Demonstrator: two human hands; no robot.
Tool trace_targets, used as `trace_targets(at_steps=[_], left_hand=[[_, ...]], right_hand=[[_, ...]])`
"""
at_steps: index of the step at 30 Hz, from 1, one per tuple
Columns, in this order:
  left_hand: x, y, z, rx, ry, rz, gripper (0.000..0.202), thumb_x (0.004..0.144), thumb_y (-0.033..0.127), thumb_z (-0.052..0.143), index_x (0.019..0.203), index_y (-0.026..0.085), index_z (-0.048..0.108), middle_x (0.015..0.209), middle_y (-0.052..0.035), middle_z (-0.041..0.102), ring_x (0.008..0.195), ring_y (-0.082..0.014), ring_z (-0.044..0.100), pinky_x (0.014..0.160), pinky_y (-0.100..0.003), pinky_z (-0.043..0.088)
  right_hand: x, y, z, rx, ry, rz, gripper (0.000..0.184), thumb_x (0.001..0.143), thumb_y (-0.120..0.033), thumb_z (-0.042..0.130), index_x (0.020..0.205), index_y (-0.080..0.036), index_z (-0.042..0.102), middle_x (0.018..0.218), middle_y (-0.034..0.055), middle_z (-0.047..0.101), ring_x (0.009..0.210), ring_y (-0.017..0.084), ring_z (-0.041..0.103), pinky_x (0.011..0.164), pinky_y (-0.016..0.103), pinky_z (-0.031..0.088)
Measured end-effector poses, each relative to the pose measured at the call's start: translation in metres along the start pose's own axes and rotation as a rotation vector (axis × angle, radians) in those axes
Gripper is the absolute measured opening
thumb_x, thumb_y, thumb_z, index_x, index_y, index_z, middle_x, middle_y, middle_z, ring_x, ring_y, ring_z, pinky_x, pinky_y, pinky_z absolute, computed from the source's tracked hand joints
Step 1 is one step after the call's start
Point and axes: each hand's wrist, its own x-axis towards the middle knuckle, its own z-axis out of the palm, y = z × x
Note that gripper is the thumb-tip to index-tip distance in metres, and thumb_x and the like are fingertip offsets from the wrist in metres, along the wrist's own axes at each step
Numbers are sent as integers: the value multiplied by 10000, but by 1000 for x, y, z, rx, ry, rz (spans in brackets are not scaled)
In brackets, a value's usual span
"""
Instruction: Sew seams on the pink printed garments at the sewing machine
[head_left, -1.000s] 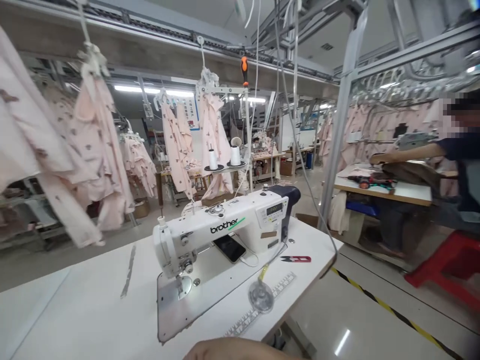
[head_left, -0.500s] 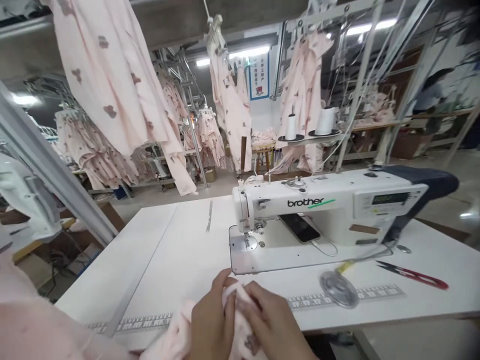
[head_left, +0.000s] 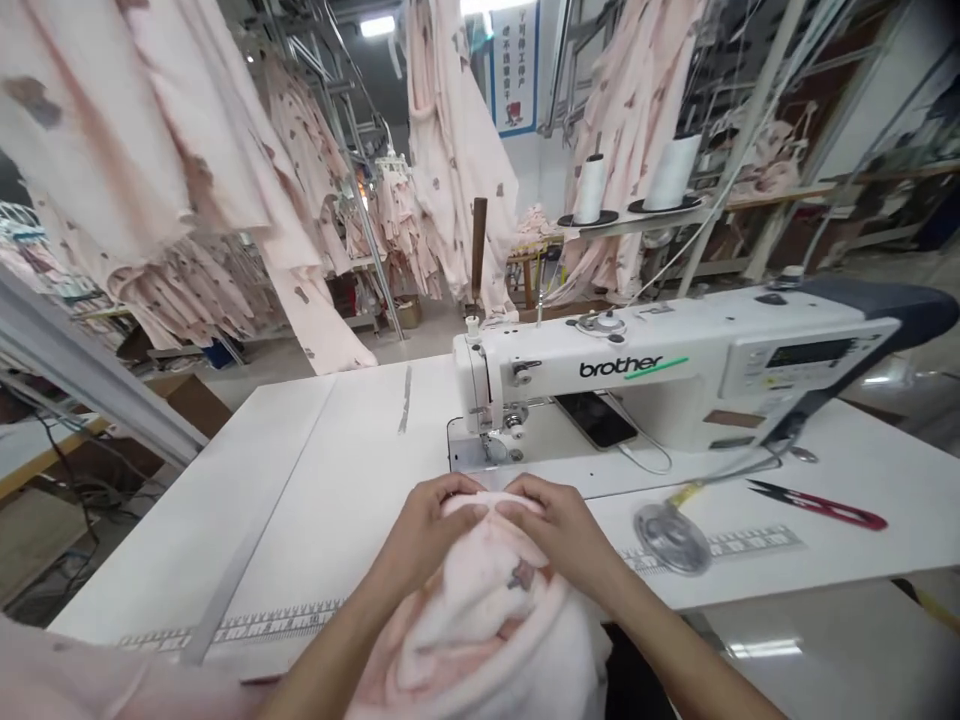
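Note:
My left hand and my right hand both pinch the top edge of a bunched pale pink fabric piece with small brown prints. The fabric rests on the front of the white sewing table, just in front of the needle plate of a white Brother sewing machine. The fingertips of both hands almost meet at the middle of the fabric edge. The rest of the fabric hangs down toward me over the table's edge.
Red thread snips and a round clear disc lie right of my hands. A phone lies under the machine arm. Two thread cones stand behind. Pink garments hang all around; a metal post slants at left.
My view has turned from the right side of the room to the machine. Both hands have lifted the pink fabric onto the table and pushed it toward the needle.

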Motion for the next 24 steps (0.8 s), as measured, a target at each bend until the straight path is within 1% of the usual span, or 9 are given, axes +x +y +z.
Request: trace_targets(at_steps=[1,3,6,8,11,13,16,20,24], left_hand=[[11,-5,0,21,5,-6,215,750,323,559,839,132,599,754,-21,593,707,-148,546,619,-231,409],[34,-15,-1,85,9,-12,219,751,321,539,836,129,600,766,-25,601,720,-157,553,623,-235,406],[66,-32,-2,290,20,-11,242,782,307,464,863,143,624,842,-46,629,804,-184,571,704,-269,410],[81,-41,-2,449,64,1,247,786,289,438,861,161,636,894,-52,634,859,-197,570,761,-289,397],[99,-49,-2,544,111,-30,201,756,278,470,801,174,637,868,-48,644,827,-199,576,734,-288,391],[106,-51,-2,549,125,-65,174,742,272,483,764,179,629,844,-43,655,800,-194,581,704,-279,391],[113,-52,1,565,156,-90,175,746,249,465,794,189,622,901,-43,659,841,-196,582,709,-277,385],[115,-52,3,601,186,-109,198,753,234,448,855,194,612,920,-50,651,854,-204,579,691,-277,375],[115,-50,4,656,202,-129,168,754,223,433,821,183,583,866,-54,642,797,-200,577,638,-270,360]], right_hand=[[8,7,-1,-12,38,38,185,834,-339,527,734,-187,556,691,-22,563,676,151,525,590,220,353],[27,20,-2,-133,82,100,176,805,-345,544,728,-187,533,690,-23,568,673,150,527,588,218,347],[56,37,-3,-377,64,200,146,766,-298,552,674,-189,520,637,-24,559,627,145,516,550,218,310],[71,45,-1,-452,38,253,155,734,-263,560,608,-188,510,578,-24,536,581,142,500,519,223,279],[85,54,1,-516,43,304,132,715,-244,562,601,-189,523,576,-18,540,562,141,493,513,229,267],[90,58,2,-561,57,323,109,720,-256,565,635,-191,541,614,-12,559,583,145,504,523,229,277],[92,61,1,-614,76,334,90,735,-268,557,683,-196,568,655,-7,577,611,150,516,530,229,291],[91,59,1,-662,102,317,70,746,-226,529,747,-200,594,662,-10,583,618,147,517,523,229,290],[89,57,4,-697,137,280,66,757,-211,529,742,-198,592,619,-21,571,577,138,506,507,231,277]])
